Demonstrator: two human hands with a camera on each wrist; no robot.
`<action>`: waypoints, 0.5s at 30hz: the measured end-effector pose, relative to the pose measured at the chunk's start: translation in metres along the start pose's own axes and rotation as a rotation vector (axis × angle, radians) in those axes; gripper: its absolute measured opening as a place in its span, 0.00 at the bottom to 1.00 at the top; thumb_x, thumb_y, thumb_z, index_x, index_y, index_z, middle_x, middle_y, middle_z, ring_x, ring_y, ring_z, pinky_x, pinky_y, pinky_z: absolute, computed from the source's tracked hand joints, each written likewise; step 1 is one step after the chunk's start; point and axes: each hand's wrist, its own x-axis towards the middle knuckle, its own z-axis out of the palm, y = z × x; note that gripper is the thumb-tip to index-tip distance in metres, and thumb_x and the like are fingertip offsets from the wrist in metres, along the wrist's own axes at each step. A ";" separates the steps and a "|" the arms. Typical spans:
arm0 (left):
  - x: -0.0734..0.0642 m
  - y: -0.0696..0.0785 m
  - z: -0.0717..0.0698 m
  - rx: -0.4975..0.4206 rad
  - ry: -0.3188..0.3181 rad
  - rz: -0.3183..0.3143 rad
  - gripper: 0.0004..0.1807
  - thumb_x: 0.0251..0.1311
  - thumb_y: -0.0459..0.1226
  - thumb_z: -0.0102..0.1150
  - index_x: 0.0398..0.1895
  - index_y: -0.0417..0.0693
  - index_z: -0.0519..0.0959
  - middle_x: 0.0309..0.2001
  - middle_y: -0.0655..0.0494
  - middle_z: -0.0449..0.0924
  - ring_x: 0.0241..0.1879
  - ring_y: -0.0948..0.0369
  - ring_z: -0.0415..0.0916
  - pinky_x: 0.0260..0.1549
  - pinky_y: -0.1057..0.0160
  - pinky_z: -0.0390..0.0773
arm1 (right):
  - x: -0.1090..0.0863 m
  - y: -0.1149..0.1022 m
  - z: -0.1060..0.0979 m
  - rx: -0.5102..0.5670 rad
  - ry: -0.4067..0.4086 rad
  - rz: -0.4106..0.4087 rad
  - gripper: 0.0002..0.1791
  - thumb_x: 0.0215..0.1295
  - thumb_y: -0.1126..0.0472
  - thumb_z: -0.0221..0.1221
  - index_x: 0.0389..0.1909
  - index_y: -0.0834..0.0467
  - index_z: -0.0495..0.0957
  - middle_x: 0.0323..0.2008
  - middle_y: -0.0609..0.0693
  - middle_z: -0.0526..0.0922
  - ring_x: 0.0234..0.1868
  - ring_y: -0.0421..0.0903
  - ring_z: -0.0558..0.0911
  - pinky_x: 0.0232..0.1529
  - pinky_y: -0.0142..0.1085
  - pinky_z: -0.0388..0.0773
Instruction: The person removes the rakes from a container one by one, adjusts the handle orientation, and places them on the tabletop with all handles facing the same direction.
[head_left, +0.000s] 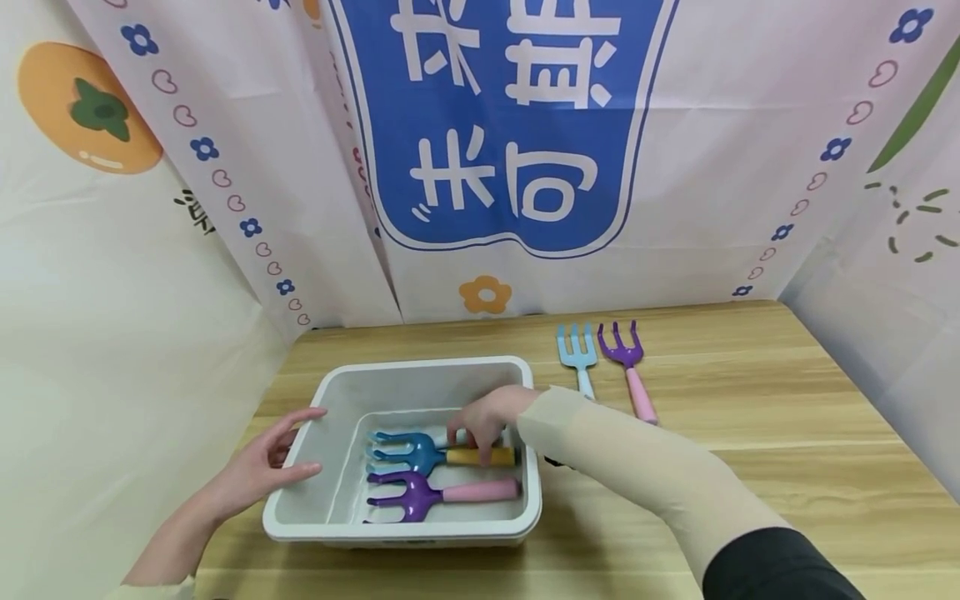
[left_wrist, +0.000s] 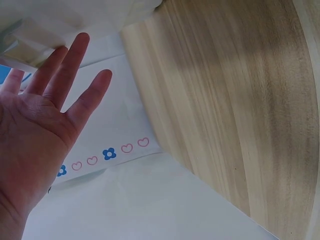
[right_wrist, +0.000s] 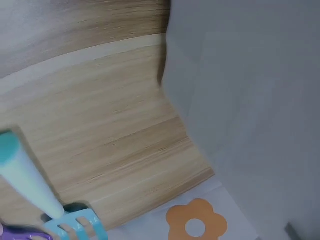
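Observation:
A grey plastic bin (head_left: 403, 531) stands on the table. Inside it lie a blue hand rake (head_left: 423, 454) with a yellow handle and, nearer the front, a purple hand rake (head_left: 417, 497) with a pink handle. Pale blue parts of another tool show behind and under the blue rake, mostly hidden. My right hand (head_left: 487, 417) reaches over the bin's right rim and pinches the yellow handle, thumb on the near side. On the left rim rests my left hand (head_left: 258, 467), its thumb and index finger over the edge; in the left wrist view its fingers (left_wrist: 75, 65) extend straight against the bin's wall.
Right of the bin, a light blue hand fork (head_left: 577, 354) and a purple hand rake (head_left: 628, 357) with a pink handle lie side by side on the wooden table (head_left: 787, 417), partly behind my right forearm. Printed cloth (head_left: 697, 208) hangs along the back and sides.

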 end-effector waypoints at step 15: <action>0.000 0.003 0.000 0.021 0.005 -0.025 0.37 0.61 0.31 0.64 0.70 0.39 0.56 0.50 0.28 0.74 0.41 0.62 0.79 0.32 0.56 0.83 | 0.007 -0.001 0.010 -0.203 0.059 -0.037 0.31 0.53 0.66 0.71 0.57 0.44 0.73 0.35 0.43 0.78 0.36 0.40 0.75 0.36 0.31 0.73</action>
